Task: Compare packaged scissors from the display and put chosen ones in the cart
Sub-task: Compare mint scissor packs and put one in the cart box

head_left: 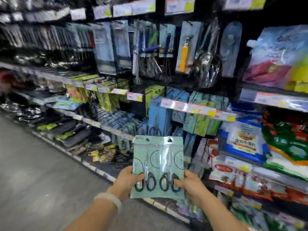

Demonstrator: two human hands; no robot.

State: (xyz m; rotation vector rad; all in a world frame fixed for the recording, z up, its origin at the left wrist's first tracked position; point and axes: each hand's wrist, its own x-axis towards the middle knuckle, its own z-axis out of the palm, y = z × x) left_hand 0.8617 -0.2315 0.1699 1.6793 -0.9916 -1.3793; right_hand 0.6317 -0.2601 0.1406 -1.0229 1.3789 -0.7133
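Holding two packs of scissors side by side in front of the store shelves (196, 108), you have one in each hand. Your left hand (128, 180) pinches the left pack (145, 157) at its lower edge, thumb across the black handles. Your right hand (190, 182) pinches the right pack (171, 157) the same way. Both green cards stand upright, edges touching or overlapping. A pale bracelet (110, 200) circles your left wrist. Hanging whisks (150, 67) and price tags (135, 96) look blurred behind.
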